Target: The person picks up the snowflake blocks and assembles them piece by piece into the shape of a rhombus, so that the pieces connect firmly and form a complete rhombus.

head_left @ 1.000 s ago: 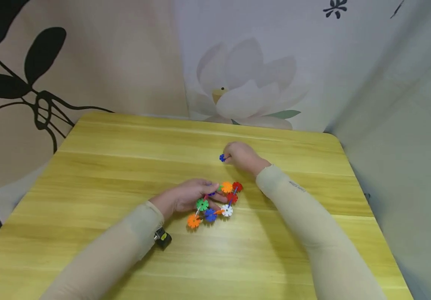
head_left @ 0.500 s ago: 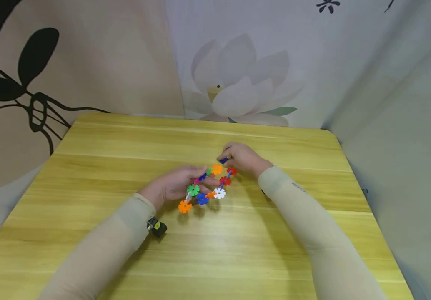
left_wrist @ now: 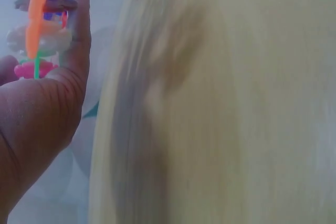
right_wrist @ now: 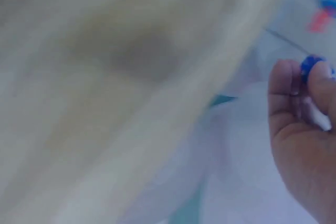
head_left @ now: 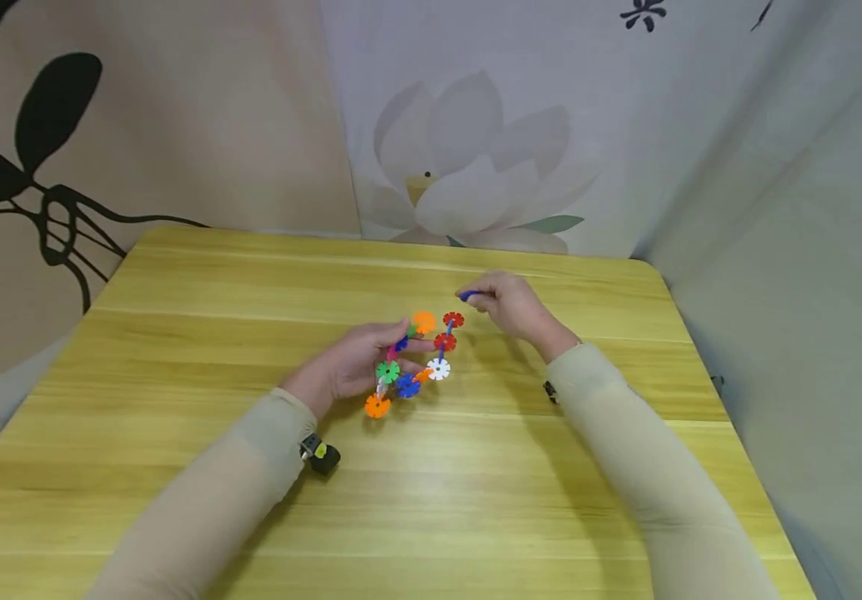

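Note:
A chain of interlocking snowflake discs bends in an open loop above the table, in red, white, orange, blue, green and other colours. My left hand holds it near its upper left part, thumb on top and fingers reaching behind. In the left wrist view an orange disc stands edge-on beside that hand's fingers. Up and right of the chain, my right hand pinches a loose blue snowflake disc between thumb and fingers. The right wrist view shows this blue disc at the fingertips, apart from the chain.
Both hands work over a yellow wooden table. Behind it hangs a pale backdrop printed with a flower and dark leaves. Small black wrist cameras, such as the left wrist camera, sit under the forearms.
My right hand first turned the blue disc close by the chain, then moved right and away with it. My left hand shifted the chain up and a little left, keeping hold.

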`<state>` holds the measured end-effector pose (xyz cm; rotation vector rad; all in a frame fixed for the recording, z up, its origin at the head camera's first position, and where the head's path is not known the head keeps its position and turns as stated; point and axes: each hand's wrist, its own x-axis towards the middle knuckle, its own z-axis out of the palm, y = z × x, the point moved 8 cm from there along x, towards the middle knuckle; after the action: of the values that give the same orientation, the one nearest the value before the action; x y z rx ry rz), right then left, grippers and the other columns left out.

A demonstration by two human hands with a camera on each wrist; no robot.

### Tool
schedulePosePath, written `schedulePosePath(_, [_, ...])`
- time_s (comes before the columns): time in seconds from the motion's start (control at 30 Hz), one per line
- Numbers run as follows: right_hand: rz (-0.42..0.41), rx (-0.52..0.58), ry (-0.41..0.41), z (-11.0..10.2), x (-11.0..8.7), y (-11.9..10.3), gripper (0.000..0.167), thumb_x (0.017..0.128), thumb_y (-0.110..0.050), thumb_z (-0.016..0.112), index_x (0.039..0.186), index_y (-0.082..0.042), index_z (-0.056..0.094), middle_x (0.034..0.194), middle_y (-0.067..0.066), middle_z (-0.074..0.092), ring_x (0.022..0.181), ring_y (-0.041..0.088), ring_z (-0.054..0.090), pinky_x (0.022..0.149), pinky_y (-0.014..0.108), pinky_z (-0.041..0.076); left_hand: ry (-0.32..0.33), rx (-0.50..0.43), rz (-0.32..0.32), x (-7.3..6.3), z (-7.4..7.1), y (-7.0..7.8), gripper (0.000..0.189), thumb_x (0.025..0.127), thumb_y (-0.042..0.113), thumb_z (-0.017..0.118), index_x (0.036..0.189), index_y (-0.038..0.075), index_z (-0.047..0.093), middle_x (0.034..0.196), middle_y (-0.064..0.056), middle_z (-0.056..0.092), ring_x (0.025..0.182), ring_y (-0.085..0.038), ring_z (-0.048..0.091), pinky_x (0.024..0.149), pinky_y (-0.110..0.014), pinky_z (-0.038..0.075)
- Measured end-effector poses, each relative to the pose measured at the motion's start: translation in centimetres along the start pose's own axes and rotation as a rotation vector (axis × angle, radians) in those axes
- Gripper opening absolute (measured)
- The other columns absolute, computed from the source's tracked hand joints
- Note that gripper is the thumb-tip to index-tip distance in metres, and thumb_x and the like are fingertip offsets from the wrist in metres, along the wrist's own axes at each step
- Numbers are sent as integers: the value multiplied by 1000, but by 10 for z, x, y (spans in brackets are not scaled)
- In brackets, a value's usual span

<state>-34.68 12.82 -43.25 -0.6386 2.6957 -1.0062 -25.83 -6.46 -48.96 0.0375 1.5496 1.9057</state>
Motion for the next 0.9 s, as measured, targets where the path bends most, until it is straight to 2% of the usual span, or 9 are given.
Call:
schedulePosePath(0.1, [-124,1,39,-5,-3,-24,16,98,-14,78,112,-9,84,111,9,83,102,25,79,91,42,67,14,11,-13,3,4,-4,69,114,49,44,160,-2,36,159,-16,56,107,-22,73,83,-23,62])
schedulePosePath(0.17, [-160,-20,44,-3,-4,-32,13,94,-14,82,105,-8,86,105,8,84,97,24,81,87,39,68,19,25,-25,4,6,-5,70,114,49,43,161,-1,35,159,-16,56,112,-25,72,84,-24,61])
schedulePosePath(0.33, [-171,-91,29,4,-7,-36,14,93,-13,84,105,-8,86,104,7,84,97,22,82,86,37,68,12,50,-31,5,11,-6,70,115,49,40,165,1,30,162,-15,53,124,-31,68,87,-27,62])
schedulePosePath(0.57, [-222,-186,10,9,-10,-40,16,94,-16,82,108,-9,86,105,4,84,96,20,81,86,37,68,56,22,-58,5,11,-6,67,116,45,42,168,6,26,159,-15,57,106,-23,74,67,-22,59])
schedulePosePath(0.63, [-240,-215,22,9,-11,-42,15,94,-16,82,107,-9,86,103,4,85,94,20,81,85,37,67,65,20,-64,5,12,-7,67,116,45,43,168,8,26,158,-15,58,104,-22,75,66,-22,59])
schedulePosePath(0.77, [-328,-387,50,11,-15,-53,14,95,-16,82,106,-10,86,104,3,85,94,19,81,85,35,67,105,22,-83,4,11,-6,64,116,44,43,169,12,27,156,-13,60,103,-22,74,68,-23,61])
schedulePosePath(0.9, [-422,-537,62,17,-21,-63,12,96,-11,81,107,-8,85,107,4,84,98,19,81,88,34,67,167,39,-93,3,10,-5,58,116,41,44,165,13,36,153,-14,63,103,-23,76,71,-26,63])
